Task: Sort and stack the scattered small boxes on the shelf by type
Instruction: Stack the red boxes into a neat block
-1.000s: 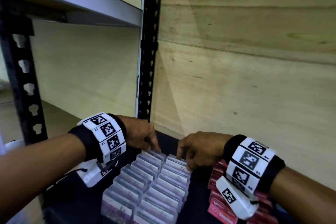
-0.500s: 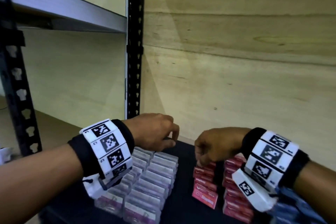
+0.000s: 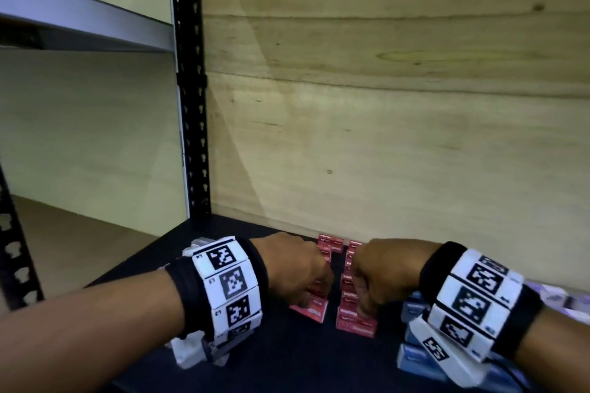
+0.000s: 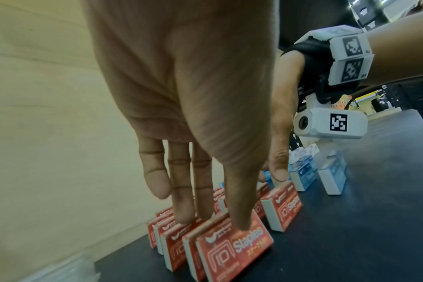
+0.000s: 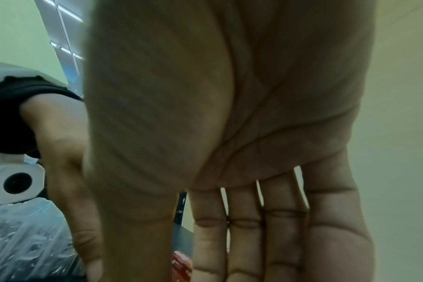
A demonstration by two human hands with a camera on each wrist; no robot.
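Red staple boxes (image 4: pixel 232 246): two rows (blue boxes (image 4: pixel 304 175) beside).

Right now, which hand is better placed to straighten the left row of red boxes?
Left. The left hand has straight fingers already touching that row of red boxes; the right hand is over the other row.

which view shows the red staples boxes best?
Left wrist: the red staples boxes stand in two rows with labels readable, the left hand touching them. Head view shows the rows, hands partly covering them. Right wrist shows only a red sliver.
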